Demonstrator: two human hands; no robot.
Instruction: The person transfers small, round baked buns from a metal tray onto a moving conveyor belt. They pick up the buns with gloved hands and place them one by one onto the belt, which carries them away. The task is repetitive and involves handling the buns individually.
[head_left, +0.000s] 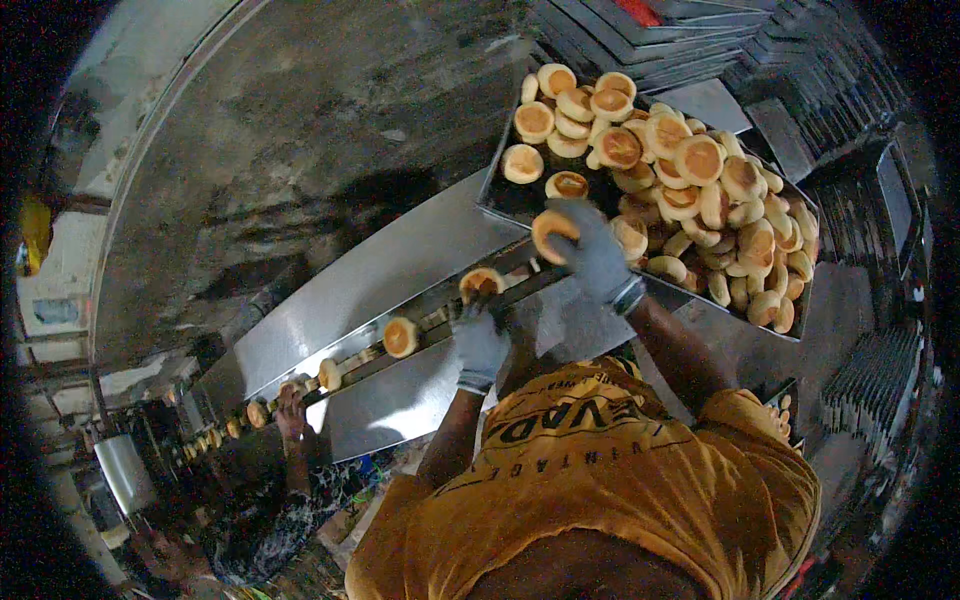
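Observation:
Round browned buns (699, 160) lie heaped in a dark metal tray (804, 330) at the upper right. My right hand (592, 247), in a grey glove, grips one bun (555, 235) over the tray's near left edge; the hand is slightly blurred. My left hand (480, 341), gloved with the fingertips bare, has its fingers at a bun (481, 282) on a narrow conveyor (442, 311); whether they close on it I cannot tell. Another bun (400, 337) stands on the conveyor to the left of that hand, and smaller-looking ones trail off to the lower left.
Sloping sheet-metal panels (375, 262) flank the conveyor. A co-worker's hand (292, 412) touches the line at the lower left. Stacked metal trays (675, 45) stand beyond the full tray, with more stacks (870, 390) along the right. A metal roller or cylinder (124, 474) is at far left.

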